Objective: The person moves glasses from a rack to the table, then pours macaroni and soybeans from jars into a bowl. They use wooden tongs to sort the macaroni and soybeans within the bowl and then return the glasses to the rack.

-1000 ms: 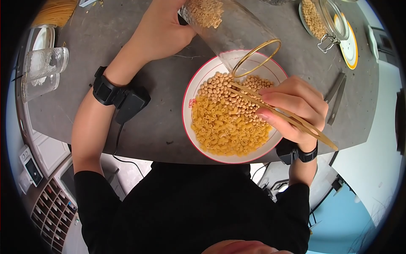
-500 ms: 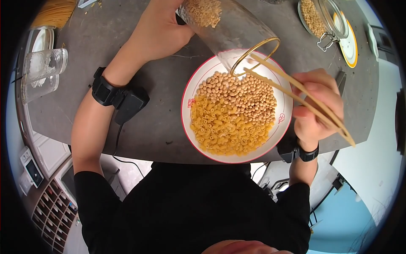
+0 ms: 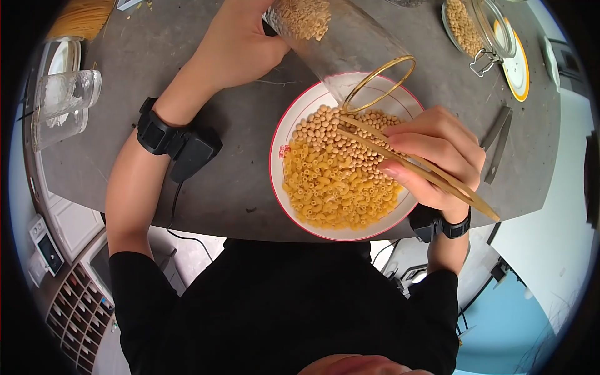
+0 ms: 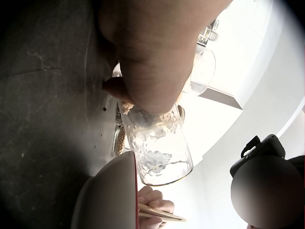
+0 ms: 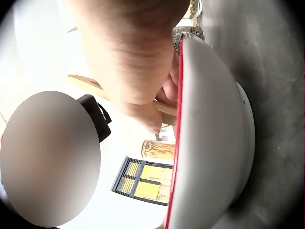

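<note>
Matte grey and faintly scratched, the worktop (image 3: 244,169) spread across the frame, its near edge curving above a black-clothed lap. Near the centre sat a round white ceramic bowl (image 3: 400,103) with a thin red rim and small red motifs. Smooth, round beige beans (image 3: 319,128) filled its upper part, and short, ridged, curved yellow macaroni (image 3: 344,197) its lower part, the two meeting in an uneven border.

At the top of the frame, the left hand (image 3: 247,47) gripped a clear, dimpled glass tumbler with a gold rim (image 3: 350,37); its thumb pressed the wall, the other fingers largely hidden. The tumbler lay tilted, its round mouth over the upper part of the bowl, while rough, pale tan flakes (image 3: 307,17) rested deep inside, toward its base.

The right hand (image 3: 440,156), over the bowl's right side, pinched flat light-wood tongs (image 3: 478,205) between thumb and fingers. Their slim tips stood narrowly apart over the beans, just below the gold rim; whether they touched a bean could not be told.

At the upper right, a glass jar with a wire clasp (image 3: 494,31) lay tipped, with round beige pulses inside, beside a yellow-rimmed white plate (image 3: 517,72). At the left stood cloudy textured glassware (image 3: 65,94), below straight, thin orange-brown sticks (image 3: 78,19).
</note>
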### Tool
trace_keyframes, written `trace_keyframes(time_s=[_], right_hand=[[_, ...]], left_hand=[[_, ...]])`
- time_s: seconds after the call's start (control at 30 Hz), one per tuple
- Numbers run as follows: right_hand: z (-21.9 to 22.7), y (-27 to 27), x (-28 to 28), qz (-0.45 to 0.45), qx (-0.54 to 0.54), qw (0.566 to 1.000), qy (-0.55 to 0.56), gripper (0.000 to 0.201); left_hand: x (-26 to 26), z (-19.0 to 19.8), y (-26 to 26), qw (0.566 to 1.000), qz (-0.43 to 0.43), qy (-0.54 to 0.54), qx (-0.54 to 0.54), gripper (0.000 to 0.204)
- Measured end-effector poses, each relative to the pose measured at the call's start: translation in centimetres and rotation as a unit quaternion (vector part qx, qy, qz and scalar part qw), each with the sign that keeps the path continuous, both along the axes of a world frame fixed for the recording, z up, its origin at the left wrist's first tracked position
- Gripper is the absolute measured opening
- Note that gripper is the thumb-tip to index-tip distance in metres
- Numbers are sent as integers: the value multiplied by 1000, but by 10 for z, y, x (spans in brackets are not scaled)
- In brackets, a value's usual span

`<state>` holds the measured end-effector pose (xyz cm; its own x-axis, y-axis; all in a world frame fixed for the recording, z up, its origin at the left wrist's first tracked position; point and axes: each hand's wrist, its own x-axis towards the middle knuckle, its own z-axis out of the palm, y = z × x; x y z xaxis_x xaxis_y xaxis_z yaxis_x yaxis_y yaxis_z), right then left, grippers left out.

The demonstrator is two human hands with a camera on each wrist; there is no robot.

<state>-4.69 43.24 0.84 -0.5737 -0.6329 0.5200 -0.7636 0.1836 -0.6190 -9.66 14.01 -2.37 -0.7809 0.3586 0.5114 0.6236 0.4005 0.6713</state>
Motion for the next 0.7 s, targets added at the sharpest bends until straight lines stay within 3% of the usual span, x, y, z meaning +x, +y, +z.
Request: trace_keyframes(time_s=[0.7], right_hand=[[2,2,-1,-26,9,1000,9,30]], left_hand=[[-5,-8,1,999,-22,26,38,45]])
